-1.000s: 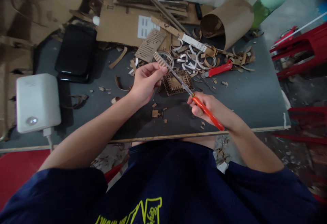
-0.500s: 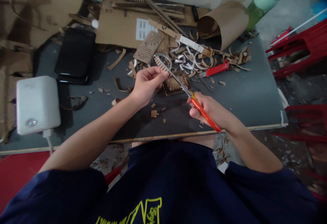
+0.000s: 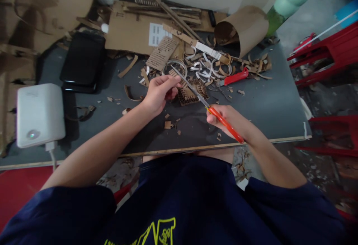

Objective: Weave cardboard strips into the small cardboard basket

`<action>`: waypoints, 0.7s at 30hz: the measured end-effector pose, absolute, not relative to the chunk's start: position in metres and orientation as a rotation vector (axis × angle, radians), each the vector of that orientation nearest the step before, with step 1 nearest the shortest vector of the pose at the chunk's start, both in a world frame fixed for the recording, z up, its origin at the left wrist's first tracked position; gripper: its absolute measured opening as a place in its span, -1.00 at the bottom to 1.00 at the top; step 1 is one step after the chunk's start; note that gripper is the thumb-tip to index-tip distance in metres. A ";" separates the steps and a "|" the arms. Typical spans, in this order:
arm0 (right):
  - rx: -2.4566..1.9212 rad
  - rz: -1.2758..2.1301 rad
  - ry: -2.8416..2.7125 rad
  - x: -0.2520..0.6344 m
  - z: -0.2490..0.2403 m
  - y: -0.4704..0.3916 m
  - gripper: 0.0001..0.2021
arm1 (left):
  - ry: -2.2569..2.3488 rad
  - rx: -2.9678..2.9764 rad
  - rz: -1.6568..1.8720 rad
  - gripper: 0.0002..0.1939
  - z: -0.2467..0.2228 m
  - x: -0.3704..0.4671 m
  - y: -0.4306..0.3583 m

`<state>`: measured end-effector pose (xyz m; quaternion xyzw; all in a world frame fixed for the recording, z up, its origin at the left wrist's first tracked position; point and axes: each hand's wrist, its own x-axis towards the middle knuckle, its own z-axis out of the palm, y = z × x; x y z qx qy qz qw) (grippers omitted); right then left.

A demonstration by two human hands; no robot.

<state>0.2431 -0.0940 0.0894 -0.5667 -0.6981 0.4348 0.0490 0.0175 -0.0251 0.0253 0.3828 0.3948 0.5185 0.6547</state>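
Observation:
My right hand (image 3: 228, 120) is closed around the red handles of a pair of scissors (image 3: 226, 122), whose blades point up and left. Between the thumb and fingers of my left hand (image 3: 160, 92) is a small strip of corrugated cardboard (image 3: 173, 74), lying along the blades near their tip. Just under the blades, a small cardboard frame (image 3: 182, 97) with ridged edges rests on the table. Beyond my left hand lies a ridged piece of corrugated cardboard (image 3: 162, 53).
A red utility knife (image 3: 236, 77) lies right of the frame among paper curls. Farther back are a cardboard tube (image 3: 253, 28), a green bottle (image 3: 286, 8) and a flat cardboard sheet (image 3: 127, 32). On the left stand a white device (image 3: 40, 114) with a cable and a black case (image 3: 84, 58).
The scissor blades have shifted over the cardboard strip, covering more of it. My left hand has turned slightly, and its fingers have drawn a little back from the blades.

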 end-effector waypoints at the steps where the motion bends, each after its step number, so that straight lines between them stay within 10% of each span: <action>1: -1.718 1.327 -2.130 0.244 0.089 -0.093 -0.35 | 0.903 0.882 1.189 -0.72 0.024 0.016 -0.024; 21: -1.759 1.406 -2.187 0.252 0.091 -0.090 -0.32 | 0.952 0.940 1.122 -0.74 0.016 0.015 -0.016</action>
